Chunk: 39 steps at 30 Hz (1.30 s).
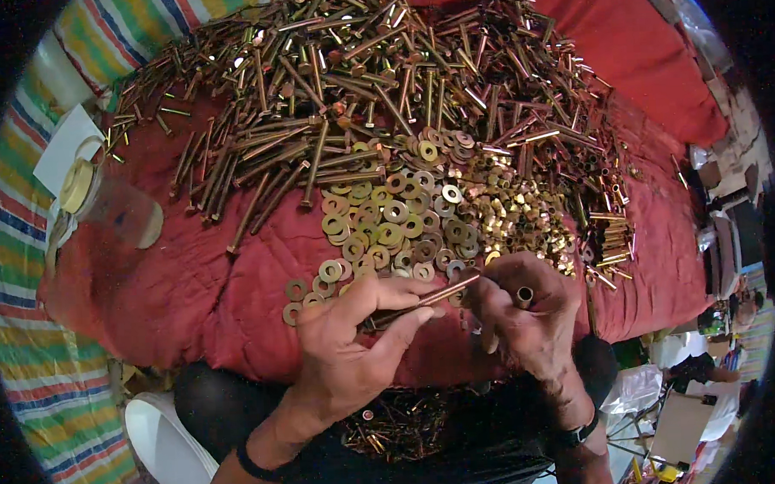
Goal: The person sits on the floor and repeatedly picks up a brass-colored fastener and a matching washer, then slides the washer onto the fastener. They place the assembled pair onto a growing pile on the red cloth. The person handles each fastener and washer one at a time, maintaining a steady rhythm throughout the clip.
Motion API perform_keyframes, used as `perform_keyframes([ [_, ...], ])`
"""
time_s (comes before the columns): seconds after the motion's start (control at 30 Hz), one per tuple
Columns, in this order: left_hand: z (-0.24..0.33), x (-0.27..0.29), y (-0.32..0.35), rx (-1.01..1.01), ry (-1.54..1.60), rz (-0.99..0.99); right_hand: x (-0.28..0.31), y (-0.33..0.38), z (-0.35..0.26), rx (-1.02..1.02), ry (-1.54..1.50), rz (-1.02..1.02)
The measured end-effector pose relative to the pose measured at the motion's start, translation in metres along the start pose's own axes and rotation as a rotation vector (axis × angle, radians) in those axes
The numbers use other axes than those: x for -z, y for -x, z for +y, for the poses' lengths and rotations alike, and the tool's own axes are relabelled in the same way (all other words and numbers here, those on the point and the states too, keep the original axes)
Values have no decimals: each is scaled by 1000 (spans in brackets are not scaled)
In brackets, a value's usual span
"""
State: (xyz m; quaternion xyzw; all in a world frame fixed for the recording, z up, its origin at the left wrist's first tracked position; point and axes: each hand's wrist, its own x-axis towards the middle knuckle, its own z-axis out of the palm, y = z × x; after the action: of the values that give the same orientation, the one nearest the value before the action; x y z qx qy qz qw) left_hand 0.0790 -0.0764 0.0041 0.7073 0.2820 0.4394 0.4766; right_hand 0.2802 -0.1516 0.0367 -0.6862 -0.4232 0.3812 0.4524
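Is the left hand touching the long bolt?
Touching. The head view shows the left hand with thumb and fingers wrapped around the long bolt, no gap between them, while the right hand meets its other end.

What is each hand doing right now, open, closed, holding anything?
Left hand: closed on a long brass-coloured metal bolt.
Right hand: closed on a short brass-coloured metal sleeve.

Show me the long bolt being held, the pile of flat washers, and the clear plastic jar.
long bolt (pixel 428 297), head view, mid shaft between the hands.
flat washers (pixel 387 225), head view, pile's middle.
clear plastic jar (pixel 117 209), head view, its side wall.
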Motion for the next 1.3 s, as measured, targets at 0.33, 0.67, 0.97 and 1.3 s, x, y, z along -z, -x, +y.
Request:
perform_keyframes([
  [0.33,-3,-5,8,-95,-192,-37,3,4,17,251,256,-111],
  [0.67,-3,9,2,209,93,39,26,-10,3,562,594,-187],
  [0.97,6,16,-1,395,340,-98,27,-10,6,630,491,-297],
  [1.3,1,17,3,650,619,-193,19,-2,6,852,514,-264],
])
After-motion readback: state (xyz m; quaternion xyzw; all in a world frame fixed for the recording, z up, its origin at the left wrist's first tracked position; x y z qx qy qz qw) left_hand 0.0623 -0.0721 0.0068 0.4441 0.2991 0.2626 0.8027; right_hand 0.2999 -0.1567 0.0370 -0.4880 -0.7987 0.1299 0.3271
